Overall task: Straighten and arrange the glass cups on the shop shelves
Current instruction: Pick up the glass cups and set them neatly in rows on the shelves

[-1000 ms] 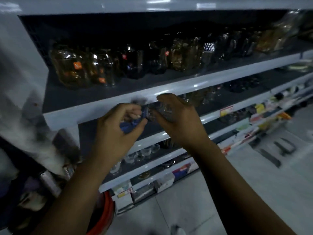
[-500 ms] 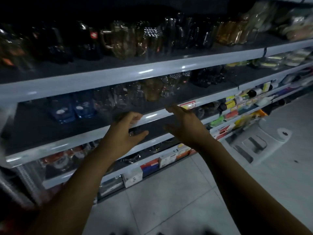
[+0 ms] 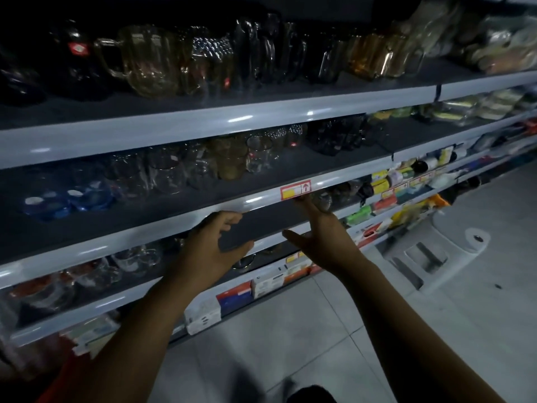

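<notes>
Under the shelf edge [image 3: 255, 201], my left hand [image 3: 213, 247] and right hand [image 3: 321, 238] reach empty, relaxed; I'd cradle the glass cup [image 3: 325, 199] low.

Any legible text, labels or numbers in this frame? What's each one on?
No words or numbers can be read.
Shelf-edge tag: red and yellow, with an up arrow at its right end; print blurred.
Red sticker on the dark glassware: unreadable.
White labels on the blue cups: blurred.
Boxes at the bottom: print too small.
</notes>
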`<move>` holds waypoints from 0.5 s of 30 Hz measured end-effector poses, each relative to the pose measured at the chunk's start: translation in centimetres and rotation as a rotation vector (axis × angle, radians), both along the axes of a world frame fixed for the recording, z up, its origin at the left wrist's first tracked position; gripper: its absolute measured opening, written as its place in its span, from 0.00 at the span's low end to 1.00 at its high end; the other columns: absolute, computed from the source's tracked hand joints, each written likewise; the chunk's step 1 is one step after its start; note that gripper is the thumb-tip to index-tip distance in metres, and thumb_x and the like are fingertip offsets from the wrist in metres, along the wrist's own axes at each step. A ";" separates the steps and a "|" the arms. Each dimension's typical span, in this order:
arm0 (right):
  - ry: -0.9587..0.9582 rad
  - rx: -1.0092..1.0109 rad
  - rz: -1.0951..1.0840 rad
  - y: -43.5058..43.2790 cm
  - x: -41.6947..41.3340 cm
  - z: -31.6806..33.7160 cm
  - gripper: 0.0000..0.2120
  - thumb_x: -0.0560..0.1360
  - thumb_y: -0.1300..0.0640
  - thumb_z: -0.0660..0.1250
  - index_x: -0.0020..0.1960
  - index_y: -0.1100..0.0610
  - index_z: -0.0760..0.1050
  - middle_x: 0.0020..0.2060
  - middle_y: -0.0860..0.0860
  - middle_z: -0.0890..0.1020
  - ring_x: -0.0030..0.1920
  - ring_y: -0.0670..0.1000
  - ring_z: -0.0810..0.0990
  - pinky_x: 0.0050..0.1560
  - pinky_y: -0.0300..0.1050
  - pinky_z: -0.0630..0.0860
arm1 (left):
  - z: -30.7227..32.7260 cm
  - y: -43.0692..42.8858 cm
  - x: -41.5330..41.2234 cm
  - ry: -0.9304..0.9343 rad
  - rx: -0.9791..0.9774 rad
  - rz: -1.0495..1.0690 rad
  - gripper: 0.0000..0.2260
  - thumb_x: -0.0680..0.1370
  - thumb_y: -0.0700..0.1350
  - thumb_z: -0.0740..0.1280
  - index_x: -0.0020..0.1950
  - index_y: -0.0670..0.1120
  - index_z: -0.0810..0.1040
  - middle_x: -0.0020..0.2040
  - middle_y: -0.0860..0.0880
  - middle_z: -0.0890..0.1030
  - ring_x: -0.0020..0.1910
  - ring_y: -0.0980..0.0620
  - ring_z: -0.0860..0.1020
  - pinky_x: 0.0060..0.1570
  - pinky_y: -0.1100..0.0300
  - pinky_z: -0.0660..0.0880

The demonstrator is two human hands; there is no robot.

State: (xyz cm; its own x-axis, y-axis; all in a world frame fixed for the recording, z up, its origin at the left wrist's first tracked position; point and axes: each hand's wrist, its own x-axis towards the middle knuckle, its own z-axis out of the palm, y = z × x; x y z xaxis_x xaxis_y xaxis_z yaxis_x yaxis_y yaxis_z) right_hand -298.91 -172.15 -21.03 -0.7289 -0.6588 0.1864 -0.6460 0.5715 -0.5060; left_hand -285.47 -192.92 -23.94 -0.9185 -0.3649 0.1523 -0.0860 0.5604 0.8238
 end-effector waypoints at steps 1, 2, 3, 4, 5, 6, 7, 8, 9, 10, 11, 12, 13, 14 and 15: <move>-0.009 -0.002 0.014 0.3 -1.0 -0.3 0.30 0.76 0.50 0.74 0.74 0.49 0.66 0.67 0.49 0.78 0.57 0.50 0.82 0.56 0.41 0.78 | -0.2 0.4 -0.9 -0.004 -0.004 0.012 0.24 0.72 0.52 0.78 0.66 0.53 0.76 0.64 0.59 0.78 0.62 0.58 0.76 0.63 0.55 0.76; -0.015 0.000 0.024 0.7 -2.2 -0.7 0.30 0.76 0.50 0.74 0.74 0.50 0.67 0.67 0.50 0.78 0.59 0.51 0.82 0.58 0.41 0.78 | -0.5 0.8 -2.0 -0.007 -0.008 0.017 0.24 0.72 0.52 0.78 0.66 0.53 0.76 0.64 0.59 0.78 0.62 0.58 0.76 0.63 0.55 0.76; -0.015 0.003 0.034 1.0 -3.6 -1.2 0.28 0.76 0.50 0.74 0.73 0.50 0.68 0.66 0.49 0.79 0.61 0.50 0.81 0.61 0.43 0.78 | -0.9 1.3 -3.1 -0.010 -0.008 0.018 0.24 0.72 0.53 0.78 0.66 0.53 0.76 0.64 0.59 0.78 0.62 0.59 0.76 0.63 0.56 0.76; -0.019 0.009 0.041 1.4 -5.2 -1.9 0.28 0.76 0.50 0.74 0.72 0.50 0.69 0.65 0.49 0.80 0.62 0.50 0.80 0.62 0.45 0.78 | -1.4 1.9 -4.4 -0.012 0.003 0.017 0.24 0.72 0.53 0.78 0.66 0.54 0.76 0.64 0.60 0.78 0.62 0.60 0.76 0.63 0.57 0.76; -0.026 0.013 0.050 1.7 -6.9 -2.7 0.27 0.76 0.49 0.74 0.72 0.50 0.69 0.65 0.49 0.80 0.63 0.49 0.80 0.63 0.45 0.78 | -2.1 2.4 -5.8 -0.020 0.023 0.020 0.24 0.72 0.53 0.78 0.66 0.55 0.76 0.64 0.60 0.78 0.62 0.61 0.76 0.63 0.59 0.75; -0.033 0.017 0.065 2.0 -8.6 -3.6 0.27 0.76 0.49 0.74 0.72 0.49 0.69 0.65 0.49 0.80 0.63 0.49 0.79 0.63 0.44 0.77 | -2.9 3.1 -7.3 -0.023 0.042 0.030 0.24 0.72 0.54 0.78 0.65 0.56 0.76 0.63 0.60 0.78 0.63 0.61 0.75 0.63 0.60 0.74; -0.040 0.025 0.095 2.3 -10.6 -4.8 0.27 0.76 0.49 0.74 0.72 0.48 0.69 0.65 0.48 0.80 0.63 0.49 0.79 0.63 0.43 0.77 | -4.1 3.8 -8.9 -0.026 0.058 0.054 0.24 0.71 0.55 0.78 0.65 0.57 0.76 0.63 0.61 0.78 0.63 0.61 0.75 0.63 0.60 0.74; -0.046 0.037 0.137 2.5 -12.5 -6.1 0.28 0.76 0.49 0.74 0.72 0.48 0.69 0.65 0.48 0.80 0.63 0.49 0.79 0.63 0.43 0.77 | -5.5 4.4 -10.4 -0.029 0.065 0.084 0.24 0.71 0.55 0.77 0.65 0.58 0.76 0.62 0.62 0.78 0.62 0.61 0.75 0.62 0.61 0.73; -0.046 0.051 0.178 2.6 -14.4 -7.6 0.28 0.76 0.50 0.74 0.73 0.48 0.69 0.66 0.49 0.79 0.64 0.50 0.79 0.64 0.44 0.77 | -7.0 5.1 -11.9 -0.040 0.069 0.114 0.23 0.71 0.55 0.77 0.64 0.58 0.76 0.61 0.64 0.78 0.61 0.62 0.76 0.62 0.62 0.73; -0.049 0.072 0.209 2.6 -16.5 -9.2 0.28 0.76 0.50 0.73 0.74 0.49 0.68 0.67 0.49 0.79 0.64 0.50 0.79 0.64 0.45 0.76 | -8.6 5.6 -13.4 -0.055 0.068 0.142 0.23 0.72 0.55 0.77 0.64 0.58 0.75 0.60 0.66 0.76 0.59 0.63 0.76 0.61 0.63 0.73; -0.057 0.090 0.231 2.5 -18.3 -10.6 0.29 0.76 0.50 0.73 0.74 0.49 0.68 0.67 0.49 0.78 0.65 0.51 0.78 0.65 0.46 0.76 | -10.2 6.0 -14.8 -0.060 0.060 0.171 0.23 0.71 0.55 0.77 0.65 0.58 0.75 0.59 0.68 0.75 0.58 0.66 0.76 0.61 0.65 0.74; -0.065 0.100 0.248 2.3 -19.9 -12.0 0.29 0.76 0.50 0.72 0.74 0.49 0.68 0.68 0.50 0.78 0.65 0.51 0.78 0.65 0.47 0.76 | -11.9 6.2 -16.2 -0.058 0.043 0.202 0.24 0.71 0.57 0.76 0.65 0.57 0.76 0.59 0.68 0.75 0.58 0.68 0.75 0.61 0.69 0.73; -0.064 0.104 0.264 2.1 -21.3 -13.5 0.28 0.77 0.49 0.72 0.74 0.50 0.68 0.68 0.50 0.78 0.64 0.52 0.79 0.64 0.49 0.77 | -13.4 6.3 -17.3 -0.050 0.030 0.230 0.25 0.70 0.60 0.75 0.64 0.57 0.76 0.59 0.67 0.75 0.59 0.70 0.74 0.60 0.72 0.71; -0.055 0.106 0.280 1.8 -22.5 -15.0 0.28 0.77 0.49 0.71 0.74 0.51 0.68 0.68 0.51 0.78 0.64 0.54 0.79 0.63 0.51 0.78 | -15.0 6.4 -18.4 -0.046 0.029 0.253 0.26 0.68 0.61 0.73 0.64 0.57 0.76 0.59 0.66 0.75 0.59 0.69 0.73 0.59 0.74 0.69; -0.037 0.107 0.291 1.4 -23.7 -16.6 0.27 0.77 0.49 0.71 0.74 0.51 0.68 0.68 0.52 0.77 0.63 0.55 0.79 0.62 0.53 0.78 | -16.6 6.4 -19.5 -0.047 0.038 0.270 0.26 0.68 0.61 0.73 0.64 0.57 0.75 0.59 0.65 0.75 0.60 0.68 0.73 0.58 0.74 0.68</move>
